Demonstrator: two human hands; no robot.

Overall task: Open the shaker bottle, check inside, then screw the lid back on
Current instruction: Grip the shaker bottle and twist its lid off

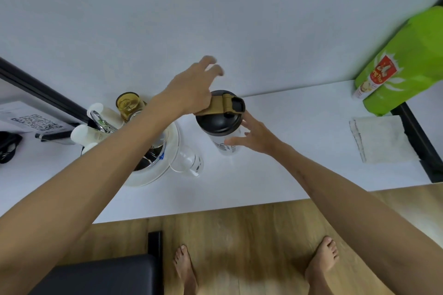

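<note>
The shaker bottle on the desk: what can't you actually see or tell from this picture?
- Inside of the shaker bottle: hidden in the head view by its black lid.
- Left hand: fingertips motion-blurred, contact with the lid unclear.
- Right hand: covers part of the bottle's side and logo.
- QR sheet: too small to read.

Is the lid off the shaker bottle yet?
No, the black lid sits on top of the shaker bottle, with the left hand over its tan strap and the right hand beside the body.

Head camera looks steeply down — close over the table, seemingly.
</note>
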